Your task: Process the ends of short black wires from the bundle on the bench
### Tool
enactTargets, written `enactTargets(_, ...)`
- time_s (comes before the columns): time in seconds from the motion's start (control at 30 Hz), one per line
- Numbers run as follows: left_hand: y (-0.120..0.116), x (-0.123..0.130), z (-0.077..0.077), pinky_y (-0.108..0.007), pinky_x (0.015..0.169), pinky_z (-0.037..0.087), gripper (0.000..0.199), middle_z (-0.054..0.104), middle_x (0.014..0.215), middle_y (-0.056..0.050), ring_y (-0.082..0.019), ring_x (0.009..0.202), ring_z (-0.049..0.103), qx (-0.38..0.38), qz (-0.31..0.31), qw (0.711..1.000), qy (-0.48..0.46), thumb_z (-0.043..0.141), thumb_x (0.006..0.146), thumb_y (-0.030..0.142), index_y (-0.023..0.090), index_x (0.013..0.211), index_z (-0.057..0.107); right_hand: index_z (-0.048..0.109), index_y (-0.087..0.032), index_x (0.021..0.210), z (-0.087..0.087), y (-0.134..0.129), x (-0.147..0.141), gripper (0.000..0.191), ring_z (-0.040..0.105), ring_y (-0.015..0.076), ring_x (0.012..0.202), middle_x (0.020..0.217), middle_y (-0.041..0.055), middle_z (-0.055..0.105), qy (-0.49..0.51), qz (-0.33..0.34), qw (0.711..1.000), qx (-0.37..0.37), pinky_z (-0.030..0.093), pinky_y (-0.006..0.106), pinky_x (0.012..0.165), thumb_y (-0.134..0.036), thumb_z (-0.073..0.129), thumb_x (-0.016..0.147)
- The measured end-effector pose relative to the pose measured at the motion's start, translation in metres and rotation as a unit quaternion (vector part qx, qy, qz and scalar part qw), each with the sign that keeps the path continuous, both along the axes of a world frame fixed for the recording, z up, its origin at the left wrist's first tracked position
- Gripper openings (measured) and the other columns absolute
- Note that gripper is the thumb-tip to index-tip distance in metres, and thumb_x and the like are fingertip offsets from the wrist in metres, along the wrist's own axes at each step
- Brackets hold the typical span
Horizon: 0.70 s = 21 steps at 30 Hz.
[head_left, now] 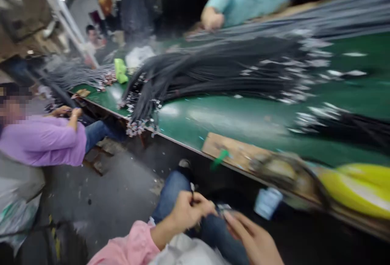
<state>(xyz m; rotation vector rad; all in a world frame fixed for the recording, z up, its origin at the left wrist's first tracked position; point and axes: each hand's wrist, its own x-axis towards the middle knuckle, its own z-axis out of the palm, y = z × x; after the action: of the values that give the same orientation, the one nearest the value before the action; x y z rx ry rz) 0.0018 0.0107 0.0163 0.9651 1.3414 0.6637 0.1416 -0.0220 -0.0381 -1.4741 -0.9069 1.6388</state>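
Over my lap, below the green worktop (243, 123) and its heap of black cables (213, 70), my left hand (185, 212) pinches one thin dark cable (192, 197) while my right hand (256, 240) lies open beside it; blur hides detail, and a loose pinch could drop it.

My left hand (187, 210) and right hand (252, 238) met over my lap, before the tabletop (231, 121). On it a cable bundle (219, 68) lay ahead. A seated co-worker (42, 139) was at my left, another person's hand (211, 18) beyond the cables.
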Motion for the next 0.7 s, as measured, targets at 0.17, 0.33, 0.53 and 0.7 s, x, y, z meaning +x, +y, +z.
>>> enactTargets(0.17, 0.009, 0.009, -0.003, -0.019, 0.045, 0.03, 0.049, 0.045, 0.048, -0.001, -0.006, 0.046, 0.036, 0.052, -0.032, 0.998, 0.012, 0.056, 0.065, 0.057, 0.009, 0.063, 0.06, 0.058, -0.013, 0.063, 0.03, 0.016, -0.001, 0.038, 0.045, 0.011, 0.048, 0.053, 0.0037, 0.051, -0.048, -0.188, 0.976, 0.104, 0.04, 0.022, 0.046, -0.05, 0.054, 0.067)
enactTargets(0.33, 0.002, 0.018, -0.011, -0.021, 0.053, 0.038, 0.044, 0.056, 0.062, -0.006, -0.01, 0.055, 0.047, 0.063, -0.055, 0.996, 0.013, 0.057, 0.068, 0.052, 0.008, 0.069, 0.061, 0.057, -0.014, 0.068, 0.033, 0.008, 0.003, 0.022, 0.051, 0.01, 0.058, 0.063, 0.0036, 0.054, -0.05, -0.25, 0.943, 0.212, 0.042, 0.018, 0.053, -0.032, 0.051, 0.078)
enactTargets(0.53, 0.002, 0.024, -0.015, -0.023, 0.052, 0.038, 0.039, 0.056, 0.059, -0.005, -0.01, 0.053, 0.047, 0.061, -0.067, 0.996, 0.017, 0.058, 0.07, 0.047, 0.009, 0.069, 0.062, 0.063, -0.018, 0.081, 0.022, 0.005, 0.007, 0.01, 0.054, 0.0106, 0.069, 0.077, 0.0042, 0.058, -0.011, -0.192, 0.94, 0.283, 0.044, 0.019, 0.06, -0.024, 0.059, 0.075)
enactTargets(0.7, 0.012, 0.022, -0.014, -0.024, 0.049, 0.034, 0.032, 0.055, 0.059, -0.005, -0.01, 0.052, 0.045, 0.07, -0.124, 0.99, 0.003, 0.061, 0.07, 0.042, 0.011, 0.066, 0.064, 0.062, -0.019, 0.065, 0.023, 0.006, 0.011, 0.008, 0.049, 0.0074, 0.06, 0.062, 0.0007, 0.054, 0.059, -0.221, 0.946, 0.228, 0.038, 0.016, 0.056, -0.024, 0.064, 0.07)
